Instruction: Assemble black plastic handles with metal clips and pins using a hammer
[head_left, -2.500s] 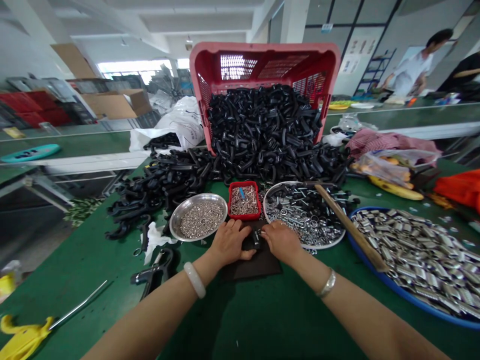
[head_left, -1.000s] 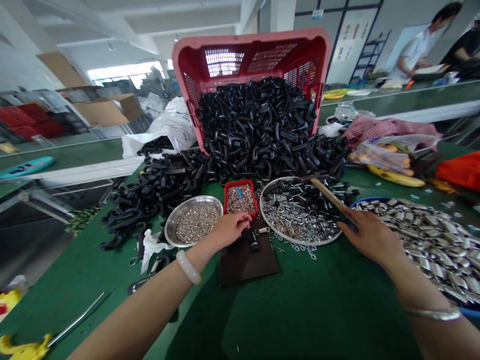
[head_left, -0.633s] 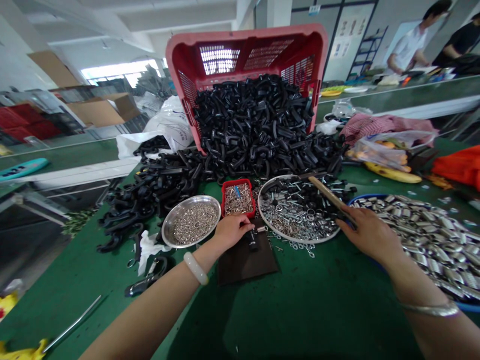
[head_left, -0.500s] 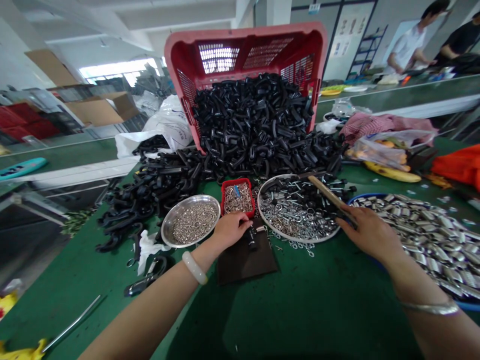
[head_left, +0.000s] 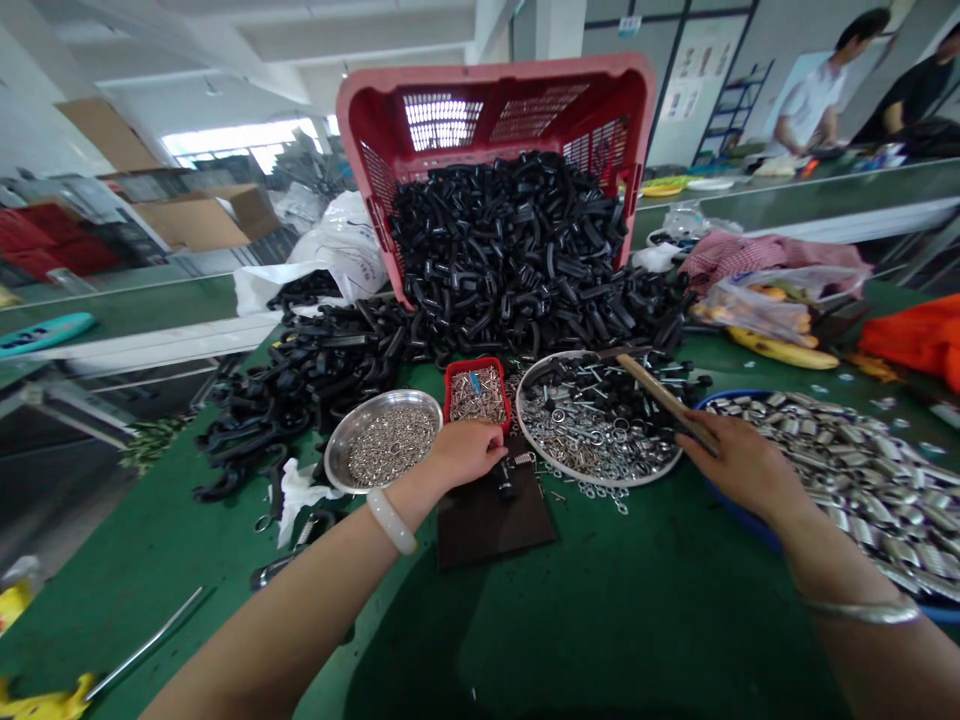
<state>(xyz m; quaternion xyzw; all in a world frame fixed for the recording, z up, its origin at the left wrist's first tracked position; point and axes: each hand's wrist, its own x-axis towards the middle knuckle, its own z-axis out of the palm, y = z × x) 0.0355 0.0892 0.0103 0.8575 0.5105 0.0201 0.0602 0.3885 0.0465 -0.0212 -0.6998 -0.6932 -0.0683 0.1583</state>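
Observation:
My right hand [head_left: 742, 470] grips the wooden handle of a hammer [head_left: 660, 395], whose dark head lies over the far side of the round parts tray [head_left: 523, 425]. My left hand [head_left: 469, 452] is closed in a pinch above a dark flat plate [head_left: 495, 530]. Its fingertips are at a small black part [head_left: 506, 485] with a metal spring [head_left: 523, 459] beside it. Whatever the left fingertips pinch is hidden. Just beyond that hand sits a small red box [head_left: 478, 392] of metal pins. To its left is a metal bowl [head_left: 394, 445] of tiny fittings.
A red crate [head_left: 495, 75] tipped toward me spills black plastic parts [head_left: 517, 250] across the table's back. At right is a blue-rimmed basin [head_left: 757, 530] of metal pieces. Bananas [head_left: 784, 348] and an orange cloth [head_left: 915, 335] lie farther right. A metal rod [head_left: 146, 645] rests front left.
My left forearm has shifted slightly and covers more of the black part on the left. The right hand and hammer stay nearly in place. A person at the back has moved their arms.

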